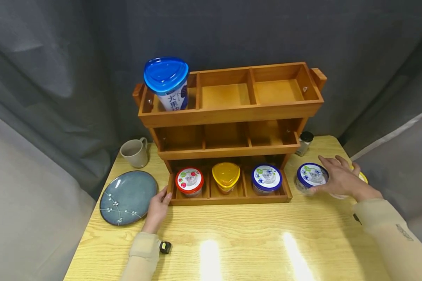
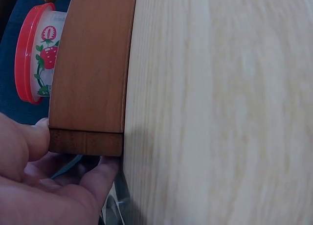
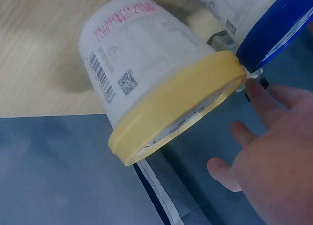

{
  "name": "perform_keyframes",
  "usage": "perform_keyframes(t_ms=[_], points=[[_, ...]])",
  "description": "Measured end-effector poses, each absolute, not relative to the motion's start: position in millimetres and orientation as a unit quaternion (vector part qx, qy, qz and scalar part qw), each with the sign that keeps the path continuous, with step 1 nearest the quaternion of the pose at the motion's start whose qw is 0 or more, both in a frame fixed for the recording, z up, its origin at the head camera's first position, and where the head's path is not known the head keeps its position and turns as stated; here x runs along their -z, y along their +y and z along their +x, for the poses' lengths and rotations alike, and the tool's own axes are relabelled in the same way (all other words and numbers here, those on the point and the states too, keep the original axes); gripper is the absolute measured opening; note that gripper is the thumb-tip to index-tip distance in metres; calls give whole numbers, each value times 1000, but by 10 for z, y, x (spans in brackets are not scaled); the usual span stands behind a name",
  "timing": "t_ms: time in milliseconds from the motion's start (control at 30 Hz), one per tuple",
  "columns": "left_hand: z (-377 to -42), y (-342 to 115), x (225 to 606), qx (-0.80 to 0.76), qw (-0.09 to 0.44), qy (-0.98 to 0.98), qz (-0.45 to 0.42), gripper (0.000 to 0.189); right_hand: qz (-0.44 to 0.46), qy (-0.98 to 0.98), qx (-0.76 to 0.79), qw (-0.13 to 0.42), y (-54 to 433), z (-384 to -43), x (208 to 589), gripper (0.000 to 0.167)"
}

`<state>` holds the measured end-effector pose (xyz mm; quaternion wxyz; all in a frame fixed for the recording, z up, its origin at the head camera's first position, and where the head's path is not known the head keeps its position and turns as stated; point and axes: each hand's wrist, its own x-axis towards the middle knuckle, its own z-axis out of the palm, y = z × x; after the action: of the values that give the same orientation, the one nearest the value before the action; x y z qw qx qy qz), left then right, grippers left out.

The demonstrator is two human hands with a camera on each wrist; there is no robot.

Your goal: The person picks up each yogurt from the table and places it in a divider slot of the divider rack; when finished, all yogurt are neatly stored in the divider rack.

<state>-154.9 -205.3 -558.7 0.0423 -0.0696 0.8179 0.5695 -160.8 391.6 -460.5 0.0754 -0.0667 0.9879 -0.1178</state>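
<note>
At the lower left corner of a three-tier wooden rack (image 1: 232, 113), my left hand (image 1: 157, 210) grips the end of the bottom tray, thumb and fingers on either side of the wood. Nearest to it in that tray sits a red-lidded tub (image 1: 190, 179) with strawberry prints. Off the rack's right side, my right hand (image 1: 346, 181) hovers with spread fingers beside a blue-lidded tub (image 1: 313, 175). A yellow-lidded tub (image 3: 146, 58) stands close by, mostly hidden under that hand in the head view. Nothing is between the right fingers.
The bottom tray also holds a yellow-lidded cup (image 1: 226, 174) and another blue-lidded tub (image 1: 266, 177). A tall blue-lidded cup (image 1: 166, 76) leans in the top tier. Left are a mug (image 1: 135, 154) and a blue-grey plate (image 1: 128, 197); a black-capped jar (image 1: 304, 143) stands right.
</note>
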Motion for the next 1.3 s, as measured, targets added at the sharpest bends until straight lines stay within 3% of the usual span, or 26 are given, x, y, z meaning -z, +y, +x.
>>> perform_keyframes(t_ms=[233, 467, 767, 1300], points=[[-1549, -2051, 5589, -571, 46, 817, -69, 49, -76, 986, 115, 92, 3898, -1655, 4647, 130], [-1557, -2044, 5580, -571, 43, 817, -64, 49, -79, 987, 124, 65, 3845, -1660, 4716, 118], [-1550, -2040, 5588, -566, 43, 821, -63, 49, -70, 983, 164, 48, 3792, -1619, 4690, 119], [-1538, -2048, 5597, -564, 51, 821, -70, 49, -90, 957, 273, -43, 3564, -990, 4295, 115]])
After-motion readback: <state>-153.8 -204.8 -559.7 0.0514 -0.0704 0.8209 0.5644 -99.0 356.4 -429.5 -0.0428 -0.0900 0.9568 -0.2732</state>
